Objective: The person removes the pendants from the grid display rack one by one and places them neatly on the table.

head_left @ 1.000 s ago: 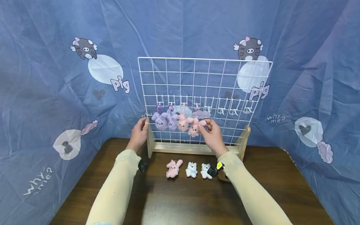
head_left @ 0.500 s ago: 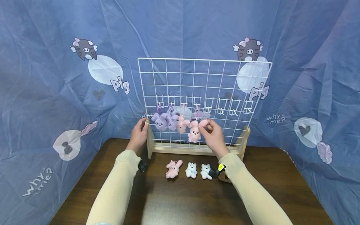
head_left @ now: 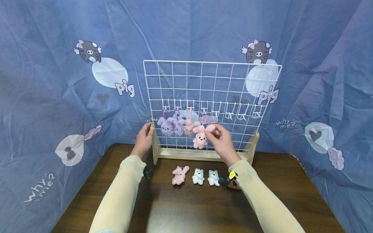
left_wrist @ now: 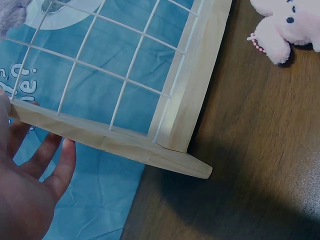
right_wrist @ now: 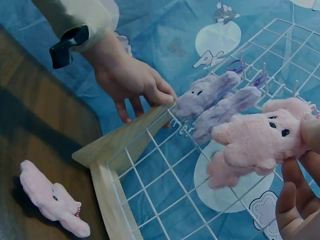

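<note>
My right hand (head_left: pixel 222 142) pinches one ear of a pink bunny plush charm (head_left: pixel 200 139) in front of the white wire grid rack (head_left: pixel 222 84). A pink strap rises from that bunny towards a hook; whether it loops over the hook is too small to tell. In the right wrist view the thumb lies on the bunny's head. My left hand (head_left: pixel 144 139) grips the upper end of the rack's left wooden stand (left_wrist: pixel 100 135). Left of the held bunny hang another pink bunny (head_left: pixel 188 128) and two purple bunnies (head_left: pixel 166 127), the purple ones side by side.
On the brown table (head_left: pixel 186 207) before the rack lie a pink bunny (head_left: pixel 179 175) and two white bear charms (head_left: pixel 198 177). Another item lies partly hidden under my right wrist. Several bare hooks (head_left: pixel 242 116) line the grid's right side. Blue printed cloth surrounds everything.
The held pink bunny has come lower and nearer to me, its face now turned forward. The pink bunny beside it swung slightly. My left hand has stayed on the stand.
</note>
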